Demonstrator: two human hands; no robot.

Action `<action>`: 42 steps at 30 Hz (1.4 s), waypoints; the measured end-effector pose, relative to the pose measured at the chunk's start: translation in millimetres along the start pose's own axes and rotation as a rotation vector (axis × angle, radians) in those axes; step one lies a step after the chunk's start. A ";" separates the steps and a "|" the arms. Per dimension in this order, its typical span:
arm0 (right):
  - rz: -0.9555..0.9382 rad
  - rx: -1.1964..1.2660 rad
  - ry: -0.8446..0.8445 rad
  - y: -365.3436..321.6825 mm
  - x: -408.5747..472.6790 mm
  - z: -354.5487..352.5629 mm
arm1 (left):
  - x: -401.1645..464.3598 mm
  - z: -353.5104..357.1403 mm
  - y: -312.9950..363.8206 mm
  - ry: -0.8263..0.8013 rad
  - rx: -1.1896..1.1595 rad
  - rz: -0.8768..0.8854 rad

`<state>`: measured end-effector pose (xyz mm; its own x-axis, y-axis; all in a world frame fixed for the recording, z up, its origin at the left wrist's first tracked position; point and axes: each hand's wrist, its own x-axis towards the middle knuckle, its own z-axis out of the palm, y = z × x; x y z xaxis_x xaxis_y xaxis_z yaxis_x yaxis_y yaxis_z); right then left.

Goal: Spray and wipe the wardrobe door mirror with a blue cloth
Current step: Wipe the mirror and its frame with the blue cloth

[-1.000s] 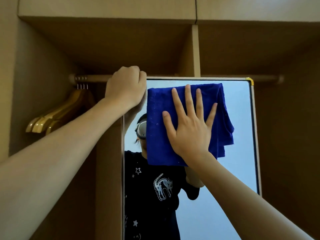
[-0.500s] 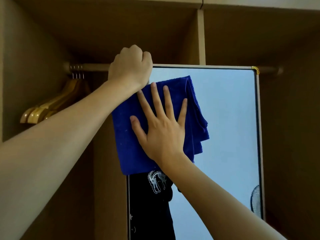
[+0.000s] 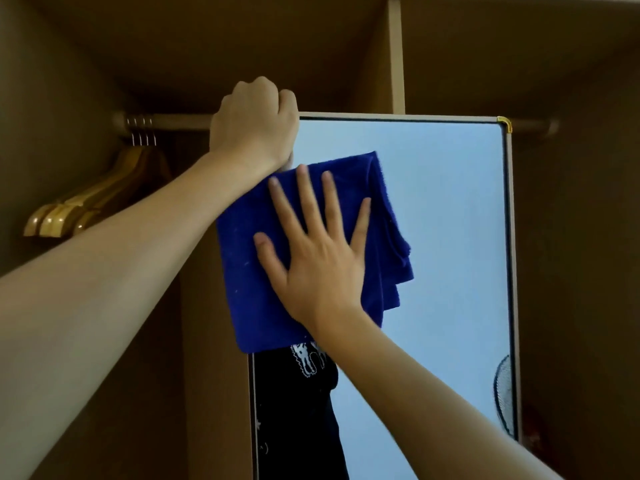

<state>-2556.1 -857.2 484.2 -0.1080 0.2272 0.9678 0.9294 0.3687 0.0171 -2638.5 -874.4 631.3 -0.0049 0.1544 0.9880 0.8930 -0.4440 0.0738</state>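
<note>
Two hands share this wiping step, and from left to right the scene starts with wooden hangers (image 3: 86, 206) on the rail (image 3: 166, 121) inside the open wardrobe. Next comes the left hand (image 3: 254, 121), its fingers curled tight over the top left corner of the mirror door (image 3: 450, 237), steadying the panel. Just below it the blue cloth (image 3: 242, 271), folded several layers thick, lies against the upper left part of the glass, its left edge hanging past the mirror's frame. The right hand (image 3: 315, 261) presses it flat with straight, spread fingers, gripping nothing.

To do this well, I judge the palm should keep even pressure so the whole folded pad stays in contact, and the strokes should overlap across to the right edge before dropping lower. The left grip should hold firm so the door does not swing under the push. Cloth overhanging the frame wipes nothing, so it is better centred on the glass.

No brand, label or readable writing shows; the reflected dark shirt (image 3: 298, 410) carries only a small white graphic.
</note>
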 end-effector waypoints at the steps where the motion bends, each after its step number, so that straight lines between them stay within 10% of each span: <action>1: -0.031 0.000 -0.020 -2.2 -10.1 2.5 | -1.0 0.7 0.1 0.001 0.003 -0.007; 29: -0.065 -0.008 -0.098 14.9 -74.3 11.6 | -72.0 17.1 -18.0 0.180 -0.063 -0.027; 42: -0.085 -0.048 -0.088 27.5 -89.0 13.1 | -205.6 11.8 -41.5 -0.093 -0.760 -0.860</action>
<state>-2525.6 -855.5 395.2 -0.2158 0.2757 0.9367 0.9312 0.3468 0.1124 -2669.3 -877.3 423.5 -0.4193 0.7149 0.5595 0.1082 -0.5726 0.8127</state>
